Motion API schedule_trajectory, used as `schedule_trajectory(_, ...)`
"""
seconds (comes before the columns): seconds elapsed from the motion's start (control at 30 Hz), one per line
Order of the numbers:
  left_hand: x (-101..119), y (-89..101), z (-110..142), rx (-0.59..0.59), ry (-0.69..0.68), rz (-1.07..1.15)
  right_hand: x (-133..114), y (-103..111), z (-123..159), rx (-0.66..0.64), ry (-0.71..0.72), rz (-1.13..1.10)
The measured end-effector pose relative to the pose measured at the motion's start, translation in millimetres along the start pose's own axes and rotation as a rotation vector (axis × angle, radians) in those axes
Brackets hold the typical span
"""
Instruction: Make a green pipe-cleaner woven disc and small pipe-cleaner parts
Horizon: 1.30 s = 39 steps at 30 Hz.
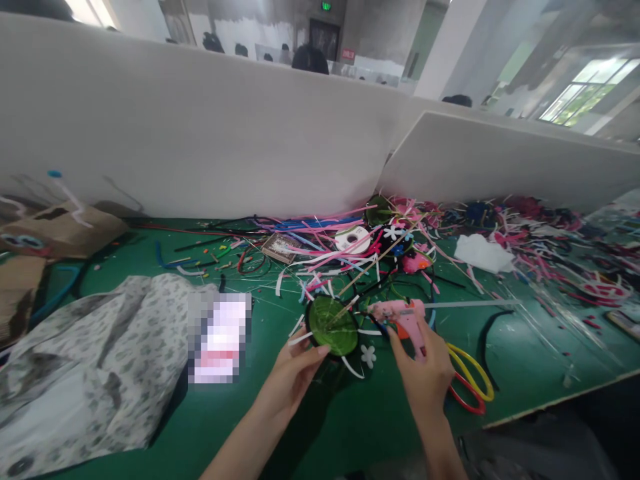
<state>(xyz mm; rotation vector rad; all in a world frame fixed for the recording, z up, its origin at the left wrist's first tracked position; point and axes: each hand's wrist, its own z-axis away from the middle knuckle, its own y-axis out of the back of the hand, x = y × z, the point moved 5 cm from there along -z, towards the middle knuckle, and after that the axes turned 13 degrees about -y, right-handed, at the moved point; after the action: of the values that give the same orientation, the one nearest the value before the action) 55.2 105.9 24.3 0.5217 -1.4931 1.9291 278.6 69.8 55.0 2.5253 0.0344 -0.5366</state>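
Worktop point(535, 373), green. At left: brown paper bag point(83, 233); crumpled grey-and-white patterned cloth point(145, 333), a pixelated oblong point(223, 340) at its right edge. Along the back: tangled strips point(320, 223), mainly pink, white, blue. At right: crumpled white tissue point(483, 253); curved black strip point(484, 340); yellow loop point(480, 375), red loop point(470, 402), adjacent.

A glue gun point(399, 311), heaped coloured strips point(545, 250) and a partitioned green workbench point(530, 367) show a craft workshop.
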Motion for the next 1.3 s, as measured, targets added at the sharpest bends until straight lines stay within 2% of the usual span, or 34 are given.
schedule_trajectory(0.1, 29.6, 22.9, 8.9, 0.027, -0.010, -0.042, 21.3, -14.4, -5.2, -0.034, -0.127, 0.036)
schedule_trajectory(0.2, 61.8, 55.2, 21.1, 0.133, -0.058, -0.061, 36.1, -38.3, -3.9, -0.158, -0.194, 0.049)
schedule_trajectory(0.3, 80.8, 82.0, 31.1, 0.190, -0.082, -0.039, 37.0, -58.4, 4.4, -0.226, -0.169, 0.047)
schedule_trajectory(0.4, 84.7, 94.6, 37.9, 0.221, -0.080, -0.033, 29.7, -64.6, 12.2, -0.243, -0.116, 0.047)
schedule_trajectory(0.47, 81.8, 93.0, 41.9, 0.222, -0.069, -0.035, 21.4, -58.6, 12.4, -0.252, -0.083, 0.056)
schedule_trajectory(0.57, 74.8, 80.6, 48.3, 0.189, -0.065, -0.036, -2.7, -32.4, 2.6, -0.233, -0.051, 0.028)
schedule_trajectory(0.67, 65.5, 66.5, 54.5, 0.135, -0.051, -0.032, -47.6, 5.2, -12.1, -0.249, -0.029, -0.221)
schedule_trajectory(0.7, 62.1, 62.9, 56.5, 0.118, -0.039, -0.031, -65.9, 16.3, -16.1, -0.281, -0.017, -0.308)
schedule_trajectory(0.8, 55.4, 56.2, 62.3, 0.072, -0.037, -0.022, -123.3, 34.7, -20.5, -0.500, 0.122, -0.451)
schedule_trajectory(0.9, 54.1, 54.5, 67.4, 0.007, -0.055, 0.008, -159.9, 42.4, -21.3, -0.579, 0.225, -0.590)
schedule_trajectory(1.1, 56.3, 63.0, 74.0, -0.103, -0.054, 0.015, -176.7, 43.7, -20.2, -0.514, 0.241, -0.700)
schedule_trajectory(1.3, 53.8, 63.4, 74.2, -0.093, 0.012, 0.093, -173.5, 49.2, -17.7, -0.475, 0.244, -0.622)
